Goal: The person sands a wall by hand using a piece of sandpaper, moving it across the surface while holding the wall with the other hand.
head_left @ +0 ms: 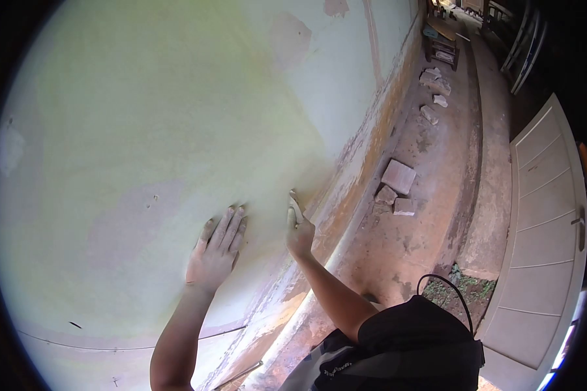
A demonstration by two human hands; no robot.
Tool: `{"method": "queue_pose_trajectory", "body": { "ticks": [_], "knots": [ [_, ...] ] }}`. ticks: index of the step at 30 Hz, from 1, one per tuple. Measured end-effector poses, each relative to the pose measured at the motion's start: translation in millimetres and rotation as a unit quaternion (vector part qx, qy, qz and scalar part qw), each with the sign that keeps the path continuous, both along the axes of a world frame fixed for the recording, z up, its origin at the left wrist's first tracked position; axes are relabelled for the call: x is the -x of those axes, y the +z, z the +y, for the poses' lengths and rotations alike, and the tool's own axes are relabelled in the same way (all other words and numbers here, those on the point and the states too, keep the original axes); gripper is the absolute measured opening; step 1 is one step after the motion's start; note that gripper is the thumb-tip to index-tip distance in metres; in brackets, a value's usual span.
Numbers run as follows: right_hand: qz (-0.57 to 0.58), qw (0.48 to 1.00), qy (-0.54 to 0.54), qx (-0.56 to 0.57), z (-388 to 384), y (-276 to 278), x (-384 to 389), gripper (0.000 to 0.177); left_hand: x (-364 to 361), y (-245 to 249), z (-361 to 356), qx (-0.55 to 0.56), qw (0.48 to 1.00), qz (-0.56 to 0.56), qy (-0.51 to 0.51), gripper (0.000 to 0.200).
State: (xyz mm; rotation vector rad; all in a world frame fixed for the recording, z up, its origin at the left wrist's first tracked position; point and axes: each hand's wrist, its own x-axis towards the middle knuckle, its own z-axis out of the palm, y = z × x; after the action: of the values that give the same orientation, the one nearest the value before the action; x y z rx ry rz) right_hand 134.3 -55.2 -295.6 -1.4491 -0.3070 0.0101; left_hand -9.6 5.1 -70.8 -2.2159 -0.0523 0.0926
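My left hand (pixel 216 253) lies flat against a pale green wall (pixel 176 117), its fingers stretched out and coated with whitish dust. To its right, my right hand (pixel 301 236) is closed and held against the wall low down, near the worn strip along its base. A small pale flat piece (pixel 297 208) shows between its fingers; its exact kind is hard to make out. Both hands look dusty. The wall has greyish-pink patches and a small chipped spot (pixel 154 197) left of my left hand.
Along the wall's foot, peeling orange-brown paint meets a concrete floor (pixel 378 260). Several broken blocks (pixel 398 176) and rubble chunks (pixel 435 81) lie there. A white panelled door (pixel 546 241) stands at the right. A small shelf (pixel 442 49) is at the far end.
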Motion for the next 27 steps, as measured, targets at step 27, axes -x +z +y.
{"method": "queue_pose_trajectory", "body": {
  "ticks": [27],
  "knots": [
    [-0.047,0.997,-0.052,-0.026,64,0,170,0.061,193,-11,0,0.155,0.964,-0.214,-0.031,0.046]
  ]
}}
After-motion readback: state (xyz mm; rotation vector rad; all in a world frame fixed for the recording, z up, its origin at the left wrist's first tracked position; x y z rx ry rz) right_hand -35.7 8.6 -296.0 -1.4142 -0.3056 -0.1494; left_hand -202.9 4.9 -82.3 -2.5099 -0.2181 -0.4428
